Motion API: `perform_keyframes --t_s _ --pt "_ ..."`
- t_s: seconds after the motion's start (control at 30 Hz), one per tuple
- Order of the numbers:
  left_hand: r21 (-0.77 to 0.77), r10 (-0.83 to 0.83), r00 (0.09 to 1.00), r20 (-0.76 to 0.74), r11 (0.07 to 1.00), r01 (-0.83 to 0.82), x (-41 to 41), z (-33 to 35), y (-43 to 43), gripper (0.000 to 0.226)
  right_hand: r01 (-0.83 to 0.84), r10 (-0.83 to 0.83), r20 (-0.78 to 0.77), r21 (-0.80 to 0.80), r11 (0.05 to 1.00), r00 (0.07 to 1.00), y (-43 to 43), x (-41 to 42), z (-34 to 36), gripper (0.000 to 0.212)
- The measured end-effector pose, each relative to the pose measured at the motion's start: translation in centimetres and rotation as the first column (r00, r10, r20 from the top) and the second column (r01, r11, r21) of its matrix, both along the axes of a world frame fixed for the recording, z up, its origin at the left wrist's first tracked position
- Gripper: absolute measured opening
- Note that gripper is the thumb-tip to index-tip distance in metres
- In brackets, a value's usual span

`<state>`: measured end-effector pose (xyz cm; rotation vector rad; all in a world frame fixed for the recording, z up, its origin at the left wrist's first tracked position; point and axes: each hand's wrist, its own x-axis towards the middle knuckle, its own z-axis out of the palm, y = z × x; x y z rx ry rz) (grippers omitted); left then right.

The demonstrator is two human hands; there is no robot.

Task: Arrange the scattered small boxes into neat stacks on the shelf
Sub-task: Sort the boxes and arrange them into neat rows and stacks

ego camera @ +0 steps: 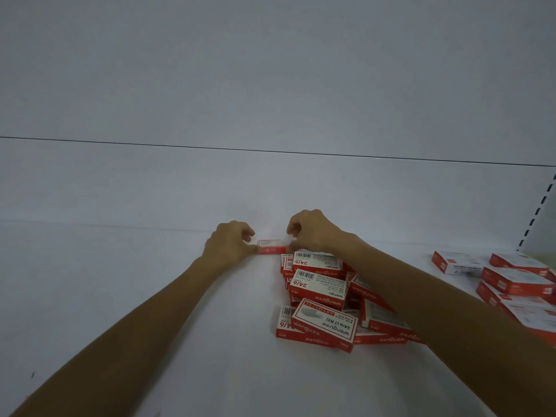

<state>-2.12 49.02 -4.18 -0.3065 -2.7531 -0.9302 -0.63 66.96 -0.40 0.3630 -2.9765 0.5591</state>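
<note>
A small red and white box (pixel 272 246) lies flat near the back of the white shelf (pixel 120 296). My left hand (pixel 230 243) pinches its left end and my right hand (pixel 313 230) pinches its right end, fingers curled. Just in front of it, under my right forearm, lies a loose pile of several red and white staple boxes (pixel 323 305), some overlapping and tilted. My right arm hides part of that pile.
More red and white boxes (pixel 511 281) lie scattered at the far right of the shelf, next to a slotted upright (pixel 538 212). The shelf's white back panel (pixel 270 182) rises just behind my hands.
</note>
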Motion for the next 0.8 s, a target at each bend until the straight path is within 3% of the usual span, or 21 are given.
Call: perform_keyframes --t_s 0.17,0.27,0.5,0.67,0.8 --pt "-0.016 0.058 0.998 -0.031 0.998 -0.058 -0.3 -0.5 0.3 0.022 0.045 -0.046 0.015 0.047 0.998 0.999 -0.1 -1.0 -0.7 0.016" --pt "-0.039 0.046 0.995 -0.091 0.998 -0.049 -0.3 -0.5 0.7 0.005 0.097 -0.096 -0.016 0.100 0.990 0.995 -0.2 -1.4 -1.1 0.020" --pt "-0.003 -0.033 0.996 -0.078 0.999 0.033 -1.3 -1.4 0.2 0.020 0.115 -0.110 -0.054 0.110 0.987 0.992 -0.8 -2.3 -1.5 0.016" --pt "-0.136 -0.077 0.997 0.013 0.988 0.078 -1.3 -1.6 -0.2 0.047 0.059 -0.059 0.003 0.000 0.998 0.998 -0.6 -2.4 -1.6 0.017" --pt "-0.192 -0.083 0.995 -0.057 0.979 0.070 -0.1 -0.5 0.3 0.034 0.040 -0.037 0.055 -0.051 0.998 0.998 -0.3 -1.9 -0.9 0.022"
